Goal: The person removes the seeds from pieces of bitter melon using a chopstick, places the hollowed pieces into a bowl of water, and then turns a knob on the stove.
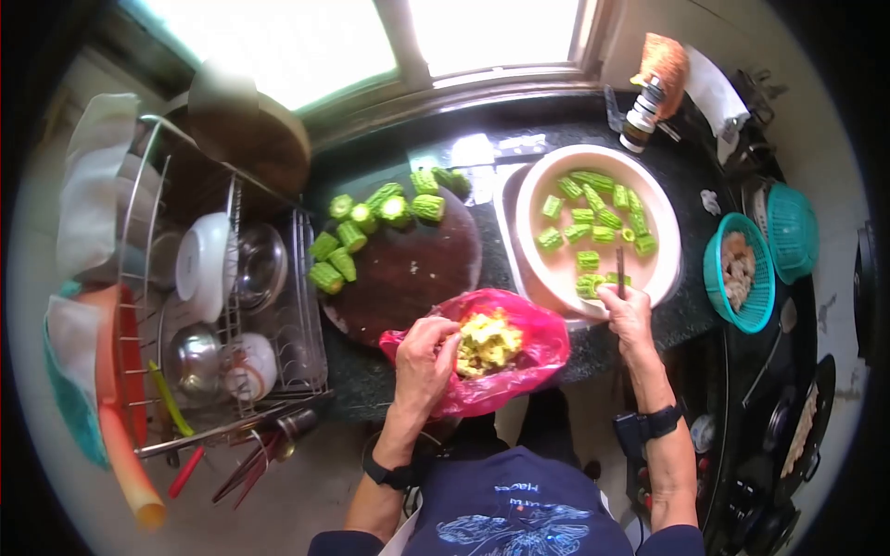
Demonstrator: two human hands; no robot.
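My left hand (pixel 426 361) is closed at the near left side of a pink plastic bag (pixel 542 347), its fingertips gathered on the rim. Inside the bag lies a heap of yellowish pulp scraps (pixel 489 343). My right hand (pixel 629 315) grips dark chopsticks (pixel 620 264), which point away from me over a large white basin (pixel 528 222). Cut green bitter melon pieces (pixel 593 215) lie spread in the basin. More bitter melon chunks (pixel 394 209) sit along the far left edge of a round dark cutting board (pixel 408 278).
A wire dish rack (pixel 148 278) with bowls stands on the left. To the right are a teal basket (pixel 769 287) of pale food pieces and another teal basket (pixel 793 232). A small bottle (pixel 642 116) stands at the back near the window. A pan (pixel 811 417) is at far right.
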